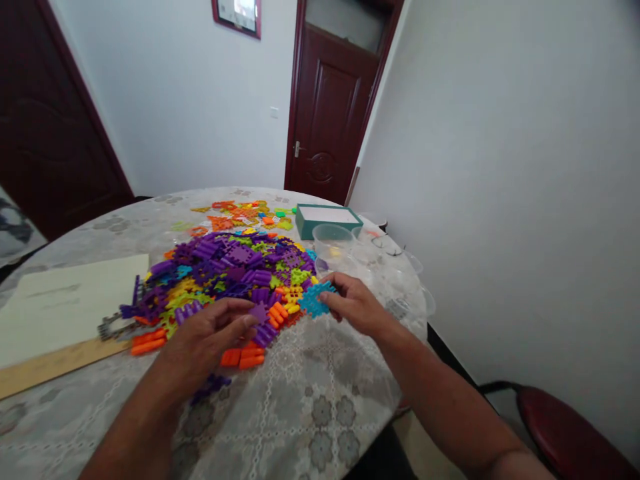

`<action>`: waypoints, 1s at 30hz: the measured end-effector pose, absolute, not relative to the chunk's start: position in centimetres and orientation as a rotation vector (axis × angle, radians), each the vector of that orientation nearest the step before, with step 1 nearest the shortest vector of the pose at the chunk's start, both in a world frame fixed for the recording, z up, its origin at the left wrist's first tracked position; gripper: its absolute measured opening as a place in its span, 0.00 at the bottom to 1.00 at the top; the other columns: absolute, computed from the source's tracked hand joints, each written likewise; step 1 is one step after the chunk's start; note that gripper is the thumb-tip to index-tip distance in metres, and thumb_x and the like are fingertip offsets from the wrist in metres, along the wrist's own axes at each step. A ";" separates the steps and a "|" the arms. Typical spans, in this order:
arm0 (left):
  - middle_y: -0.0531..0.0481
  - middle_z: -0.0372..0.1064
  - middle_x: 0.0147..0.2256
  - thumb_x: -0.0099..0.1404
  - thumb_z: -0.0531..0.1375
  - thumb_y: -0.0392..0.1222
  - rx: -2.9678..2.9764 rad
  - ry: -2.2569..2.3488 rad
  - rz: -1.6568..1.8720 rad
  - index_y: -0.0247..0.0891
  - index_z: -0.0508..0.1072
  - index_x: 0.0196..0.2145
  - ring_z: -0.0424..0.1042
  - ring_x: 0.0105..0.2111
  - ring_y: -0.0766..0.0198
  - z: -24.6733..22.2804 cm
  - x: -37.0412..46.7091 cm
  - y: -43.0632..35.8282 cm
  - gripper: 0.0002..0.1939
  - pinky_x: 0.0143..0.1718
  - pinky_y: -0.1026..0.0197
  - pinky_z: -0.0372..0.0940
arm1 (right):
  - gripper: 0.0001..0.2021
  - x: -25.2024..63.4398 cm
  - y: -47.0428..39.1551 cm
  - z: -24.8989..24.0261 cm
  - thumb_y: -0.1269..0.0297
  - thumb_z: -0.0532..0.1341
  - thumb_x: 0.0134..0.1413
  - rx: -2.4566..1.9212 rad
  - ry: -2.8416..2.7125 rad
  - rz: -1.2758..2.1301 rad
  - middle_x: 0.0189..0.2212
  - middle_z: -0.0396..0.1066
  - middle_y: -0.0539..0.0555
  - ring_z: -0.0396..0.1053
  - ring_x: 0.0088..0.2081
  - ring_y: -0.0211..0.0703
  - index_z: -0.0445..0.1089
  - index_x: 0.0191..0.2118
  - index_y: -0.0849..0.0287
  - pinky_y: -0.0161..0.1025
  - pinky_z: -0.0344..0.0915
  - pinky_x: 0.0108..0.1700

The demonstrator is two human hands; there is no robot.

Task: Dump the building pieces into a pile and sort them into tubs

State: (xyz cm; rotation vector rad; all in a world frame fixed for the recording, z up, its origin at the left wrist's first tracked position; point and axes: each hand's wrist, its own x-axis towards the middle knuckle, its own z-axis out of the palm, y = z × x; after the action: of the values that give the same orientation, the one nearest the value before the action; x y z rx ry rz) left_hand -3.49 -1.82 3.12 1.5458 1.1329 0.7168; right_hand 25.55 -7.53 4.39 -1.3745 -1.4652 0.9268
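Observation:
Between the thumb and fingers of my right hand (355,303) is a light-blue notched plastic building piece (315,300), held just above the right front edge of the pile. My left hand (213,333) has its thumb and forefinger closed at the edge of a small purple notched building piece (261,313). The two held pieces are apart from each other. Spread behind and beside both hands is a large heap of plastic building pieces (225,257), mostly purple with green, yellow and orange ones. Orange ribbed pieces (245,357) lie just under my left fingers.
Orange and yellow pieces (240,215) lie farther back on the round table's patterned cloth (310,387). A green box (327,221) and clear plastic tubs (334,241) stand at the back right, near eyeglasses (393,250). Paper (75,300) lies left; a dark-red chair (565,433) is at lower right.

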 end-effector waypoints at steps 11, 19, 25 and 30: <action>0.51 0.84 0.43 0.58 0.69 0.62 1.365 1.397 1.013 0.46 0.77 0.47 0.82 0.42 0.54 4.3 -6.7 -0.9 0.24 0.42 0.58 0.78 | 0.18 50.3 -4.4 6.7 0.64 0.59 0.61 -2.343 -1.362 -0.313 0.47 0.80 0.63 0.75 0.45 0.49 0.77 0.52 0.62 0.39 0.66 0.47; 0.57 0.84 0.37 0.62 0.69 0.58 1.201 1.286 1.162 0.49 0.77 0.44 0.82 0.42 0.55 3.0 -8.6 -0.1 0.17 0.55 0.45 0.75 | 0.14 53.4 -3.9 4.4 0.69 0.64 0.51 -2.468 -1.349 -0.158 0.37 0.82 0.61 0.76 0.36 0.45 0.82 0.44 0.63 0.35 0.67 0.40; 0.53 0.82 0.35 0.59 0.70 0.53 1.159 1.328 1.190 0.43 0.77 0.43 0.81 0.38 0.58 3.8 -8.0 -0.6 0.18 0.46 0.53 0.78 | 0.16 52.3 -4.5 5.5 0.64 0.58 0.58 -2.390 -1.324 -0.258 0.44 0.82 0.62 0.77 0.44 0.48 0.81 0.45 0.62 0.40 0.68 0.47; 0.45 0.82 0.39 0.58 0.70 0.53 1.203 1.311 1.250 0.35 0.77 0.46 0.81 0.37 0.58 4.2 -7.7 -1.2 0.23 0.40 0.56 0.77 | 0.17 45.1 -6.2 5.8 0.56 0.59 0.61 -2.024 -1.333 -0.355 0.39 0.81 0.58 0.77 0.38 0.50 0.80 0.48 0.56 0.44 0.69 0.43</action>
State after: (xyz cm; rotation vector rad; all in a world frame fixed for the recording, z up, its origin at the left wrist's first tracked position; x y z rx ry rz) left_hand -7.68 -1.21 4.23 1.2031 1.3115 1.2501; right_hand 45.11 -6.23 5.82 -2.0243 -1.3328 -0.3554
